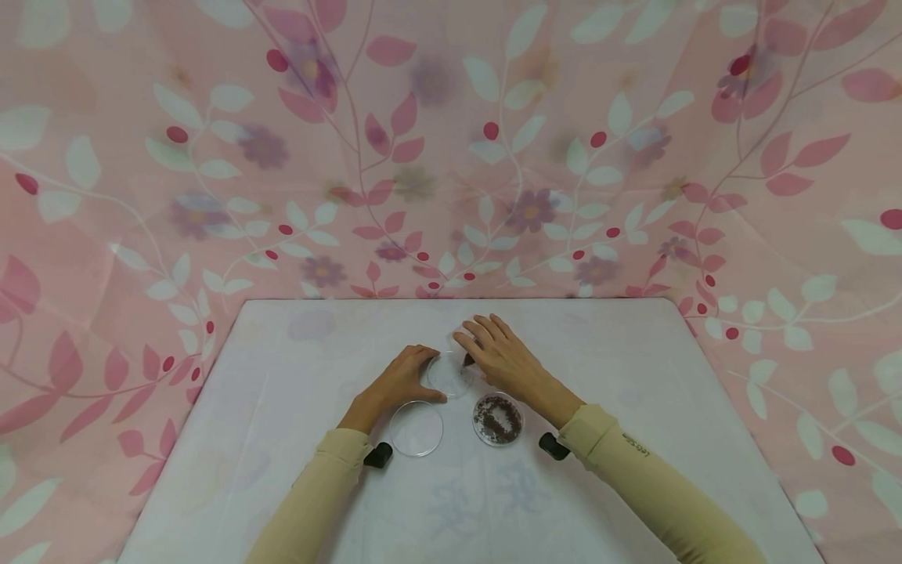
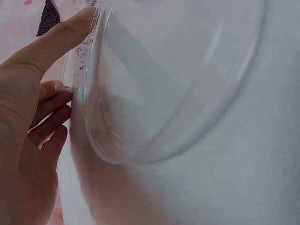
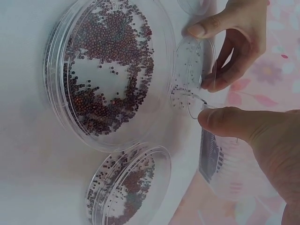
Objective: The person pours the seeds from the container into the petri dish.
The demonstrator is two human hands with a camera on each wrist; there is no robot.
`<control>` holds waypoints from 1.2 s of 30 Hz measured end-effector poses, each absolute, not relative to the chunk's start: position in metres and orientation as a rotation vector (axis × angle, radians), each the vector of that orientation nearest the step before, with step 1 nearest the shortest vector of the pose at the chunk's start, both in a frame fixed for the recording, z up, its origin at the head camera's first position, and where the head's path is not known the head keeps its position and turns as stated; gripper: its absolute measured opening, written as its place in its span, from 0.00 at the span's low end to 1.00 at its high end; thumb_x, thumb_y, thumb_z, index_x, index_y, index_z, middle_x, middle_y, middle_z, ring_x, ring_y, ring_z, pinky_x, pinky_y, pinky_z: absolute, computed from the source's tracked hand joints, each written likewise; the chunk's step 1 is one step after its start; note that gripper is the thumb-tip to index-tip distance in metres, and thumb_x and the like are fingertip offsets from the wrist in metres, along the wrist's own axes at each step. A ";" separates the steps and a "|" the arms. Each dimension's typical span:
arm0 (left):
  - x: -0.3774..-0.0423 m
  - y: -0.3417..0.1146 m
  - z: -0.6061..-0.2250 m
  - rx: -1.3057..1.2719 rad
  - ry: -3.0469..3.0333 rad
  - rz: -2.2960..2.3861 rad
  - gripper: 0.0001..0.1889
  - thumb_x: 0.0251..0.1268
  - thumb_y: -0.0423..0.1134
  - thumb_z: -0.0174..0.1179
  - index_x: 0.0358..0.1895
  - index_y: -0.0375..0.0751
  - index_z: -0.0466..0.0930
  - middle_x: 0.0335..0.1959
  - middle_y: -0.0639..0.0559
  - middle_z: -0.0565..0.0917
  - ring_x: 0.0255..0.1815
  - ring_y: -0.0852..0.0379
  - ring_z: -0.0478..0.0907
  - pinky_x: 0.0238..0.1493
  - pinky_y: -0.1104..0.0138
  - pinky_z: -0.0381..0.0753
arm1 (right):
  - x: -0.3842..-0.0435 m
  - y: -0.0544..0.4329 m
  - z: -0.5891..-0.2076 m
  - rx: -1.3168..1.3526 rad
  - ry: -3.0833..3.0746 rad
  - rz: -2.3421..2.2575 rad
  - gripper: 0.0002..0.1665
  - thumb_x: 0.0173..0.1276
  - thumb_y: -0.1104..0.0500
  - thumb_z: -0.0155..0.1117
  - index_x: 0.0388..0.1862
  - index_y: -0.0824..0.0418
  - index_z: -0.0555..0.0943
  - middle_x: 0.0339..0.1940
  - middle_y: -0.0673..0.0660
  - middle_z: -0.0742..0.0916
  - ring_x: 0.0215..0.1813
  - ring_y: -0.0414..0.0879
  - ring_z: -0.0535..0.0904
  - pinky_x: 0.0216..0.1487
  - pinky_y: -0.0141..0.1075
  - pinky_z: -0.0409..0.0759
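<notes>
My left hand (image 1: pixel 400 381) grips the rim of a clear petri dish (image 1: pixel 448 379) between thumb and fingers. A few small dark seeds (image 3: pixel 180 96) lie scattered in that dish in the right wrist view. A clear measuring cup (image 3: pixel 234 176) with printed marks is held tilted in my right hand (image 1: pixel 509 362), beside the dish's far right edge. Dark seeds (image 2: pixel 48 18) are gathered at the cup's lower side. My right thumb (image 3: pixel 225 120) presses on the cup; the other right fingers are hidden in that view.
Nearer me stand a clear dish (image 1: pixel 417 429) on the left and a petri dish of brown seeds (image 1: pixel 498 420) on the right. Another seeded dish (image 3: pixel 133 190) shows in the right wrist view. A white cloth (image 1: pixel 282 486) covers the table; a floral curtain (image 1: pixel 451 157) hangs behind.
</notes>
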State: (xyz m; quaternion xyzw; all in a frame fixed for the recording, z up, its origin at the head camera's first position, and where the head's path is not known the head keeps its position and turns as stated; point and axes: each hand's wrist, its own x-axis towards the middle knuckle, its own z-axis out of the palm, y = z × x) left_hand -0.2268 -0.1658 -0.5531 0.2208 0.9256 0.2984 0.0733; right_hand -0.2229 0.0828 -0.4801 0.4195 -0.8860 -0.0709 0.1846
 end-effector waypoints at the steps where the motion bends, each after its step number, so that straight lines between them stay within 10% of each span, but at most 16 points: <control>1: -0.227 -0.166 -0.553 0.663 2.779 0.896 0.47 0.39 0.61 0.77 0.66 0.43 0.73 0.65 0.48 0.76 0.68 0.50 0.69 0.72 0.55 0.69 | -0.223 0.083 -0.480 1.185 -2.490 -0.202 0.57 0.44 0.48 0.84 0.71 0.56 0.65 0.68 0.61 0.75 0.71 0.58 0.69 0.74 0.53 0.65; 36: -0.227 -0.167 -0.558 0.641 2.780 0.938 0.48 0.38 0.62 0.78 0.67 0.46 0.73 0.66 0.49 0.75 0.71 0.50 0.67 0.74 0.55 0.66 | -0.218 0.080 -0.477 1.188 -2.487 -0.191 0.54 0.46 0.49 0.83 0.70 0.56 0.66 0.68 0.61 0.75 0.72 0.59 0.69 0.75 0.54 0.64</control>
